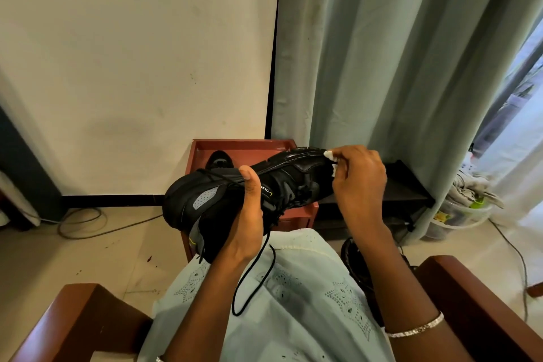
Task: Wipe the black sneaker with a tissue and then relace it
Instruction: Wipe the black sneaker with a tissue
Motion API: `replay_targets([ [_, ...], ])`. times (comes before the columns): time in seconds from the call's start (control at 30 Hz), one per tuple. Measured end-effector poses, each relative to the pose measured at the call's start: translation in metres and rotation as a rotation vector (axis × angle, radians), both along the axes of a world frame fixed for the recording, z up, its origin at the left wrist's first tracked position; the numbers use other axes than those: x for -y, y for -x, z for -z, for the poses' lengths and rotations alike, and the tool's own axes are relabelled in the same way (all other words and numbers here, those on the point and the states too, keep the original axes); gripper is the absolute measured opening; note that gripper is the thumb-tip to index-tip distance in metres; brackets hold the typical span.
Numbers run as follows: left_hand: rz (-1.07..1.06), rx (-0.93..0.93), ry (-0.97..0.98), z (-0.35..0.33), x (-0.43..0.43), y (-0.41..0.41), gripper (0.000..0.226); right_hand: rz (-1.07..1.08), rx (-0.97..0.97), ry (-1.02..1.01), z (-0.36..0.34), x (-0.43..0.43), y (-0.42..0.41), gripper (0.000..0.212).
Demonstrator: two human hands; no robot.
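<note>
I hold the black sneaker (223, 200) on its side above my lap, with its sole turned toward the wall. My left hand (248, 214) grips it around the middle, thumb across the upper. My right hand (357, 182) pinches a small white tissue (330, 156) against the right end of the sneaker, at the sole's edge. Most of the tissue is hidden by my fingers. A loose black lace (255, 282) hangs from the sneaker down over my light green garment.
A red-brown low table (244, 145) stands behind the sneaker with another black shoe (219, 159) on it. A second dark shoe (355, 258) lies on the floor by my right forearm. Wooden chair arms (482, 303) flank me. Curtain (382, 53) and a low black shelf (405, 185) are at right.
</note>
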State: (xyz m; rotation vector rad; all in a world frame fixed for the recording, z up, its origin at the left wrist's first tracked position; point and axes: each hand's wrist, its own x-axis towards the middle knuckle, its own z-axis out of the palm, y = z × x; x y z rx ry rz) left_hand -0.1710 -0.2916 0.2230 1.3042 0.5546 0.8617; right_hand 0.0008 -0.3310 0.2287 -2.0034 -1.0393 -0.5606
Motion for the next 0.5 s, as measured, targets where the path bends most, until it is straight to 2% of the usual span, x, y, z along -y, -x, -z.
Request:
replay_targets([
  [0.1,-0.039,-0.019,0.006,0.006,0.001,-0.005,0.094,-0.021,-0.018,-0.045,-0.001,-0.004,0.011,0.023],
  [0.2,-0.032,-0.068,0.007,0.009,0.002,-0.006,0.116,-0.138,0.038,-0.026,-0.003,-0.012,0.029,0.025],
  [0.33,-0.13,-0.091,-0.012,0.009,0.001,-0.002,0.117,-0.243,0.11,0.006,-0.004,-0.017,0.02,0.023],
  [0.5,-0.111,-0.065,0.024,0.009,-0.003,0.0,0.115,-0.156,-0.014,-0.042,0.005,-0.004,-0.012,0.021],
])
